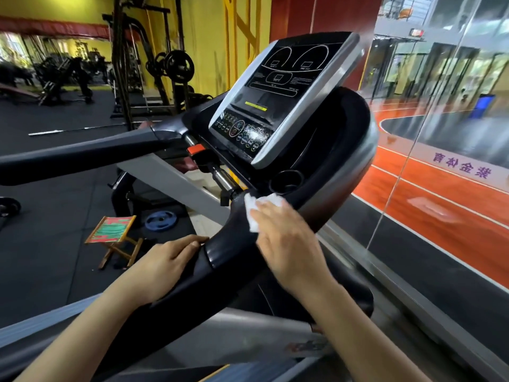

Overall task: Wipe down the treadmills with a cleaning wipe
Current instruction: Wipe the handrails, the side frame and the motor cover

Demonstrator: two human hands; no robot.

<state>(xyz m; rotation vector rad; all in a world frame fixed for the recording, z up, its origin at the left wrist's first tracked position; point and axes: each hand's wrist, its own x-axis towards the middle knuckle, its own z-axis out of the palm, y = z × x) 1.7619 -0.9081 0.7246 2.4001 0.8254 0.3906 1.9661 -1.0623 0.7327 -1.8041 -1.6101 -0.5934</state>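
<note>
A black treadmill fills the view, with its tilted console above and a thick black right handrail running toward me. My right hand lies flat on a white cleaning wipe, pressing it onto the handrail just below the round cup holder. Only the wipe's front and left edges show past my fingers. My left hand rests on the side of the same handrail lower down, fingers extended along it, holding nothing.
The left handrail crosses the view at left. A small folding stool and a blue weight plate sit on the dark floor. Weight racks stand behind. A glass wall runs close along the right.
</note>
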